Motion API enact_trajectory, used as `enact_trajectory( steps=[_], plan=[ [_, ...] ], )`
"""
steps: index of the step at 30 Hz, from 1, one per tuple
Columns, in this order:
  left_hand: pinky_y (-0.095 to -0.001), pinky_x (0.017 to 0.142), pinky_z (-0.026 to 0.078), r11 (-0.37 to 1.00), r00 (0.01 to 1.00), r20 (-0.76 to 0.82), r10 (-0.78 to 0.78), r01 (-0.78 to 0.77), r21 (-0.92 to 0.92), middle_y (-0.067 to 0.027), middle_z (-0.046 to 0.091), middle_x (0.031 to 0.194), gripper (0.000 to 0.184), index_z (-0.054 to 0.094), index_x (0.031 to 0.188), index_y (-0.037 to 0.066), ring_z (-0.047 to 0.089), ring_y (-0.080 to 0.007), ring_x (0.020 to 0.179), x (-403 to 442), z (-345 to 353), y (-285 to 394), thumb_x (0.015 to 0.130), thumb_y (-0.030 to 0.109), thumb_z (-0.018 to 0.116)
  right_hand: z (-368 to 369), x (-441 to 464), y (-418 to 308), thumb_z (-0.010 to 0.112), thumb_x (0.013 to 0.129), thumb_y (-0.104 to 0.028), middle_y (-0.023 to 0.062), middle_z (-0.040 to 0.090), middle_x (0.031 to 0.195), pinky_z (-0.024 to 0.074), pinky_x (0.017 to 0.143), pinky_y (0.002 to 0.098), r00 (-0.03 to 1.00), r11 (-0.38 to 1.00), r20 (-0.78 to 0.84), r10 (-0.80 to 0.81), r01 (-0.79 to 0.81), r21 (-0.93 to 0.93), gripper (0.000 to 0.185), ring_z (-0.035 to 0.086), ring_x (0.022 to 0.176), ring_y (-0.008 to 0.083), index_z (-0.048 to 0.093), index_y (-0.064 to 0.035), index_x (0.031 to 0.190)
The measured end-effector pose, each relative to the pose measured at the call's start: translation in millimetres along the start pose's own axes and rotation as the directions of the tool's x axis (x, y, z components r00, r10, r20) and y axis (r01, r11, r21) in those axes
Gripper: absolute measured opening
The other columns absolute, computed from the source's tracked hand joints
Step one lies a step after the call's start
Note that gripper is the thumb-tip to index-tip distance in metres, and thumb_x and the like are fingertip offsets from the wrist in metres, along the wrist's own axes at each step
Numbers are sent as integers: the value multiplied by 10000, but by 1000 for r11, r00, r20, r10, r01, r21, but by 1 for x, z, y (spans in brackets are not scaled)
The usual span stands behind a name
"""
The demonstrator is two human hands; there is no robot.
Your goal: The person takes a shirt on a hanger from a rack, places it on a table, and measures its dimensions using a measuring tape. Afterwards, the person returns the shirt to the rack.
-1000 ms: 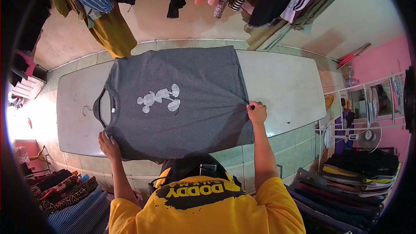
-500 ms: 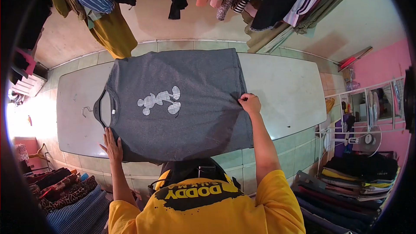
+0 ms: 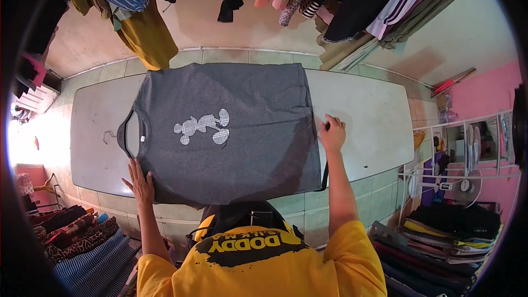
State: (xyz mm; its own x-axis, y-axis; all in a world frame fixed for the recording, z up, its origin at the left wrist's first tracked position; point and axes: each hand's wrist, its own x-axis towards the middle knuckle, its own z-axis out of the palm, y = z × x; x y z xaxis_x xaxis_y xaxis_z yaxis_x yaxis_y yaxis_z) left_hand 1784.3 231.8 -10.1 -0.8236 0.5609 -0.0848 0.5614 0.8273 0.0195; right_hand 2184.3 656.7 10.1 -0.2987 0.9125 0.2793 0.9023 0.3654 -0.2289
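Note:
A dark grey T-shirt (image 3: 258, 148) with a checked cartoon-mouse print (image 3: 201, 126) lies spread sideways, its neck to the left and its hem to the right. Inside the neck is a dark hanger (image 3: 122, 137) whose metal hook points left. My left hand (image 3: 142, 186) rests with fingers spread on the shirt's near shoulder, beside the hanger. Just right of the hem, my right hand (image 3: 333, 134) is raised off the cloth, its fingers closed around something small and black that I cannot make out. A black strip (image 3: 325, 179) shows between the hem and my right forearm.
Under the shirt is a long pale table (image 3: 368, 115). Clothes (image 3: 146, 36) hang along the far wall. Folded clothes are stacked at the near right (image 3: 456, 225) and near left (image 3: 91, 253). A white rack (image 3: 467, 173) and a fan (image 3: 466, 188) stand at the right.
My right hand has let go of the shirt's hem and moved right; a black thing now shows in its fingers. The hem lies straighter. My left hand has stayed at the shoulder.

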Motion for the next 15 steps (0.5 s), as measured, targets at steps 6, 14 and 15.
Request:
enact_trajectory(
  steps=[6, 14, 15],
  plan=[
    [-558, 1030, -38, 996, 994, 108, 10, -19, 82, -23, 160, 1455, 583, 187, 1393, 123, 124, -239, 1342, -16, -8, 16, 894, 361, 373, -28, -96, -17, 622, 652, -173, -10, 503, 1242, 498, 708, 352, 918, 947, 306, -253, 171, 272, 538, 589, 823, 264, 529, -192, 1181],
    [-570, 1020, -67, 993, 987, 155, -53, 36, 110, -5, 143, 1458, 618, 183, 1394, 130, 105, -243, 1344, -15, -12, 19, 887, 443, 346, -41, -111, 1, 611, 638, -228, -94, 380, 1345, 509, 693, 331, 887, 999, 460, -37, 49, -15, 662, 595, 811, 245, 430, -217, 1275],
    [-570, 1020, -67, 993, 987, 149, -56, 40, 108, -5, 143, 1458, 618, 183, 1394, 130, 105, -243, 1344, -18, -13, 19, 887, 443, 346, -44, -112, -1, 606, 639, -219, -83, 392, 1339, 509, 695, 335, 896, 998, 443, -30, 51, -36, 651, 594, 804, 250, 440, -207, 1268]
  ],
)
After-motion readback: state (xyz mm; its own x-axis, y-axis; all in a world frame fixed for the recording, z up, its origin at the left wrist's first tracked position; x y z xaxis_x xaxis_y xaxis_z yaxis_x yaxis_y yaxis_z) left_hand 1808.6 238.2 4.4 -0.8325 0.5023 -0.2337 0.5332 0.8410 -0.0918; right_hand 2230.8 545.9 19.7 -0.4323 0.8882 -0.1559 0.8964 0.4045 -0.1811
